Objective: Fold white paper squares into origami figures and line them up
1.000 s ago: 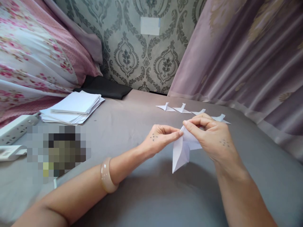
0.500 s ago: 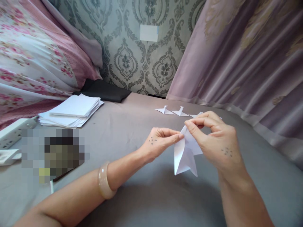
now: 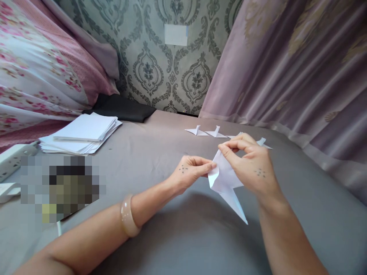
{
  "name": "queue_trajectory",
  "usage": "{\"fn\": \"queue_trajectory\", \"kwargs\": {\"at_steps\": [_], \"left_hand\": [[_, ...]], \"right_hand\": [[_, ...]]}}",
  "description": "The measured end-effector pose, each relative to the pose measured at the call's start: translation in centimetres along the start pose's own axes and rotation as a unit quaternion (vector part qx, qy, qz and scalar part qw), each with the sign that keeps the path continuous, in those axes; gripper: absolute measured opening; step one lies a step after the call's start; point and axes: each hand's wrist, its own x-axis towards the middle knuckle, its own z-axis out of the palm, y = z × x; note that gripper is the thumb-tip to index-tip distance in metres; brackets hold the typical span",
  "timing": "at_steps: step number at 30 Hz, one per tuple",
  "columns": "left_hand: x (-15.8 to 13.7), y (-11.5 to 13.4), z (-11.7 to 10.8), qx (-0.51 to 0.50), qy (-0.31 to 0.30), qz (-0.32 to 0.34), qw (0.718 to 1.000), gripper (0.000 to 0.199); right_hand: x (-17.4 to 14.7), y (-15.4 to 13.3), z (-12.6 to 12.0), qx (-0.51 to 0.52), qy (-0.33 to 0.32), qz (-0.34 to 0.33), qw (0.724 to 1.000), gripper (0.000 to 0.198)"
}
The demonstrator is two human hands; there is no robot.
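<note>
A partly folded sheet of white paper (image 3: 226,173) hangs above the grey cloth between my two hands. My left hand (image 3: 190,170) pinches its left edge between thumb and fingers. At the top corner, my right hand (image 3: 248,160) grips it the same way. One long pointed flap hangs down to the lower right, and a small curled fold shows below my left thumb. Behind my hands stand several folded paper figures in a row, among them one at the left (image 3: 197,131) and one beside it (image 3: 216,132). My right hand partly covers another.
A stack of white paper (image 3: 83,131) lies at the left, near a black folded cloth (image 3: 123,108). A power strip (image 3: 14,158) and a pixelated object (image 3: 71,187) are at the left edge. Curtains (image 3: 281,68) hang along the right.
The paper has turned in my hands: its two lower points hung down before, and now one long flap points to the lower right. My right hand has shifted slightly left.
</note>
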Motion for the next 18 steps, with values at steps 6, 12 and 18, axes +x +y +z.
{"fn": "queue_trajectory", "kwargs": {"at_steps": [6,12,18], "left_hand": [[0.2,-0.5,-0.6,0.019,-0.015,-0.026,0.999,0.027],[0.8,-1.2,-1.5,0.024,-0.038,-0.030,0.999,0.021],[1.2,-1.3,-1.7,0.020,0.012,-0.077,0.997,0.008]], "right_hand": [[0.1,0.6,0.3,0.014,-0.027,0.015,0.999,0.017],[0.4,1.2,0.4,0.016,-0.048,0.017,0.999,0.020],[0.3,1.4,0.8,0.014,-0.108,0.004,0.994,0.017]]}}
